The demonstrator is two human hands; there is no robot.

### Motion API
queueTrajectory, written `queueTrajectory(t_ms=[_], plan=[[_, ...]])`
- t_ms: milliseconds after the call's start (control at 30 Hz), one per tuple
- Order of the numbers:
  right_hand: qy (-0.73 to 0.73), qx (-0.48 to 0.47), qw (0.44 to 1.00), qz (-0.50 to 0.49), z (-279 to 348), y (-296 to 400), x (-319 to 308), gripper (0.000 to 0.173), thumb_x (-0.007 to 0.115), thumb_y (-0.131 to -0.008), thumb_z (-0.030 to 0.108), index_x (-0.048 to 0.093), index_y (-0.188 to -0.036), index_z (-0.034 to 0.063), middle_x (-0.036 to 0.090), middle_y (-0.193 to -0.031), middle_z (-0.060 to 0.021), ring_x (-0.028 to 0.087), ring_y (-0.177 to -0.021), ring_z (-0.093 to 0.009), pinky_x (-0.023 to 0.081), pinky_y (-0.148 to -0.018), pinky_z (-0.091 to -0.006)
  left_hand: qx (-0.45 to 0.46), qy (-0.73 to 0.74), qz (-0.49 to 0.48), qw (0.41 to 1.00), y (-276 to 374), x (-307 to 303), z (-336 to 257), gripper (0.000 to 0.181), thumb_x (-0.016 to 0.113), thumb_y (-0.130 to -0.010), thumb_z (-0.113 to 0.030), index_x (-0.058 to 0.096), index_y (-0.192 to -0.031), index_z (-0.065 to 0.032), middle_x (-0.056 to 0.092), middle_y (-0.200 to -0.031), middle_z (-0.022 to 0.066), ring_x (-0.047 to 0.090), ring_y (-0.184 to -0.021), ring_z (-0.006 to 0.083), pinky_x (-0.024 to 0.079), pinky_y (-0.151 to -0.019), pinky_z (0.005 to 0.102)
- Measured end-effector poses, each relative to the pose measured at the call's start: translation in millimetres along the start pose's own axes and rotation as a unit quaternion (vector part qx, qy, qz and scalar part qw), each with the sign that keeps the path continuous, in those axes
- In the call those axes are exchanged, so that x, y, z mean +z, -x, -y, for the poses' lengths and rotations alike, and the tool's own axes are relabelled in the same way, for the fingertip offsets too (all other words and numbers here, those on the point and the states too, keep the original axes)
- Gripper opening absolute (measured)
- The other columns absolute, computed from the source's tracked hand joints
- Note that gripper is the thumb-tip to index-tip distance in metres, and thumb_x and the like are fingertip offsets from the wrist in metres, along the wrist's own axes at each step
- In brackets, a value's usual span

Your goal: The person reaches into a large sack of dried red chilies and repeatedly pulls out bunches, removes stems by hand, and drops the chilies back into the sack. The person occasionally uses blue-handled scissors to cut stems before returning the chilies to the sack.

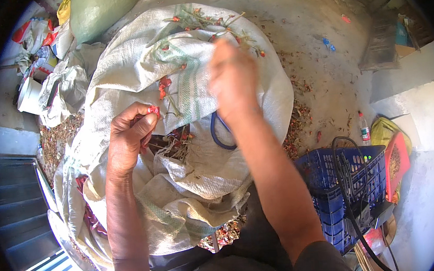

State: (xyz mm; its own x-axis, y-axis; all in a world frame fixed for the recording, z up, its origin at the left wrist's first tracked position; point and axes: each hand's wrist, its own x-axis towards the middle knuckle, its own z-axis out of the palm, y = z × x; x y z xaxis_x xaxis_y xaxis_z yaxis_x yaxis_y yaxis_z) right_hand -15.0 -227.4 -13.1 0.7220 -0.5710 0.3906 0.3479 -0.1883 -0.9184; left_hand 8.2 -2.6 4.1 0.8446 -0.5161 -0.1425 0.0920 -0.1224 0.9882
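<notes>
My left hand point(131, 137) pinches what looks like a dried red chilli point(154, 110) between thumb and fingers; more dark red skin shows below the palm. My right hand point(232, 78) is raised over the far side of a white woven sack point(126, 71). It is blurred and curled, so whatever it may hold cannot be made out. Red scraps point(164, 86) and a green stem point(174, 105) lie on the sack cloth between the hands. Several stems with red bits point(207, 19) rest beyond my right hand. A blue loop point(217, 137) shows beside my right wrist, partly hidden.
A blue plastic crate point(325, 203) with a black cable point(349, 205) stands at right, near a plastic bottle point(364, 128). Plant scraps point(297, 128) litter the concrete floor. At upper left are a full green sack point(100, 14) and a white bucket point(29, 97).
</notes>
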Motion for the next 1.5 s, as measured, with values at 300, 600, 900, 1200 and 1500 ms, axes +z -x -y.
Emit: queueTrajectory(t_ms=[300,600,900,1200,1500], plan=[[0.297,0.027,0.819,0.489,-4,62,19,0.023,0.064,-0.090,0.025,0.068,-0.086,0.0029,0.067,-0.084,-0.0216,0.066,-0.084,-0.041,0.050,-0.077,-0.0494,0.066,-0.460,-0.090,0.881,-12,-26,22,0.014,0.064,-0.089,-0.012,0.069,-0.098,-0.0026,0.070,-0.092,0.0178,0.068,-0.087,0.0350,0.052,-0.078,0.0403],[0.439,-0.053,0.780,0.443,11,48,40,0.045,0.073,-0.084,0.036,0.062,-0.106,-0.0016,0.065,-0.098,-0.0206,0.067,-0.091,-0.033,0.054,-0.078,-0.0463,0.097,-0.453,-0.143,0.875,-16,-32,22,0.012,0.064,-0.087,-0.009,0.060,-0.094,0.0000,0.068,-0.089,0.0211,0.066,-0.084,0.0405,0.050,-0.073,0.0441],[0.511,-0.038,0.701,0.496,-12,130,49,0.042,0.056,-0.089,0.015,0.058,-0.130,0.0088,0.065,-0.117,-0.0212,0.068,-0.094,-0.041,0.056,-0.067,-0.0457,0.088,-0.480,-0.080,0.869,-13,-27,32,0.035,0.064,-0.085,-0.003,0.062,-0.120,-0.0046,0.070,-0.094,0.0190,0.069,-0.086,0.0316,0.052,-0.080,0.0387],[0.350,-0.069,0.803,0.477,-8,85,32,0.017,0.066,-0.081,0.014,0.071,-0.097,0.0106,0.068,-0.079,-0.0160,0.068,-0.077,-0.035,0.054,-0.067,-0.0436,0.011,-0.574,0.027,0.818,-13,-25,29,0.029,0.066,-0.082,-0.005,0.068,-0.110,-0.0050,0.070,-0.098,0.0194,0.066,-0.094,0.0381,0.052,-0.083,0.0433],[0.071,0.051,0.951,0.297,14,43,22,0.017,0.070,-0.085,0.015,0.068,-0.098,0.0037,0.068,-0.077,-0.0073,0.063,-0.067,-0.013,0.051,-0.064,-0.0299,-0.093,-0.497,0.120,0.854,0,-3,13,0.019,0.064,-0.083,-0.017,0.071,-0.099,-0.0122,0.069,-0.089,0.0186,0.066,-0.088,0.0398,0.052,-0.076,0.0483]])
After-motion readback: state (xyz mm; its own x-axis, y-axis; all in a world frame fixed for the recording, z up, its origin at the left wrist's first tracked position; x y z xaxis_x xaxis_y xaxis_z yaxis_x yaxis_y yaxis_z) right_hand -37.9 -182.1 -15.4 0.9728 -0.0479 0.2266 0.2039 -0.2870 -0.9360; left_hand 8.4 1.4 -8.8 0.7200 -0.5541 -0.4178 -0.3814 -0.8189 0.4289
